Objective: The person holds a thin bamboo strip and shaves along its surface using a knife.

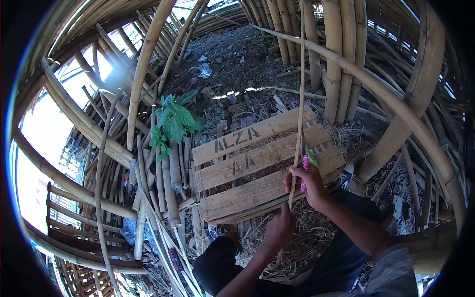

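A long, thin bamboo strip (301,89) stands nearly upright in front of me. My left hand (279,228) is closed around its lower end. Higher up, my right hand (308,184) is closed on a pink-handled tool (305,161) set against the strip. A narrow dark part, perhaps a blade, shows above the pink handle; my fingers hide most of the tool, so its exact kind is unclear. Just beyond both hands lies a slatted wooden crate (247,180) with stencilled letters, strewn with fine shavings.
A green leafy plant (173,121) grows left of the crate. Bamboo poles (334,59) stand at the back right, and a long curved pole (376,86) crosses overhead on the right. Cut bamboo pieces (170,188) lie at left. Shavings (269,247) cover the ground between my legs.
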The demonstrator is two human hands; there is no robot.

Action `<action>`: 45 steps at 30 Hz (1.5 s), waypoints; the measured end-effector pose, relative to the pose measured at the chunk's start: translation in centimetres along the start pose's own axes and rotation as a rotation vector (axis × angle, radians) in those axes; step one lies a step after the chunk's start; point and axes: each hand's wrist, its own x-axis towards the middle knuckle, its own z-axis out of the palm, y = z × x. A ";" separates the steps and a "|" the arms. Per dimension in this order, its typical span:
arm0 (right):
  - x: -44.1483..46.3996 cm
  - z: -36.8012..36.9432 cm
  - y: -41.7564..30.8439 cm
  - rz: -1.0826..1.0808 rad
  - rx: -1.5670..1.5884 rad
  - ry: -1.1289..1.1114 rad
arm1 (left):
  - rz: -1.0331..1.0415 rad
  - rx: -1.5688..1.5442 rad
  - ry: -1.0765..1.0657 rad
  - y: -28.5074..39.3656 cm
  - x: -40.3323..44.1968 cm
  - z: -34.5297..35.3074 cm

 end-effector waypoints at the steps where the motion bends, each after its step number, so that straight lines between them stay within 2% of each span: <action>1: 0.0 0.0 0.0 0.000 0.001 0.000 | -0.005 0.003 -0.011 0.0 0.0 0.0; 10: -0.1 0.3 0.3 -0.003 -0.036 -0.020 | -0.014 0.016 -0.091 0.4 -0.2 -0.5; 20: 0.0 0.1 0.8 0.045 -0.072 -0.025 | 0.039 0.022 -0.088 0.3 -0.3 -0.4; 30: 0.0 0.2 1.8 0.103 -0.129 -0.001 | -0.009 0.072 -0.135 0.6 -0.5 -0.4; 45: -0.1 0.3 1.7 0.050 -0.169 -0.089 | -0.007 0.012 -0.148 -0.1 -0.4 0.2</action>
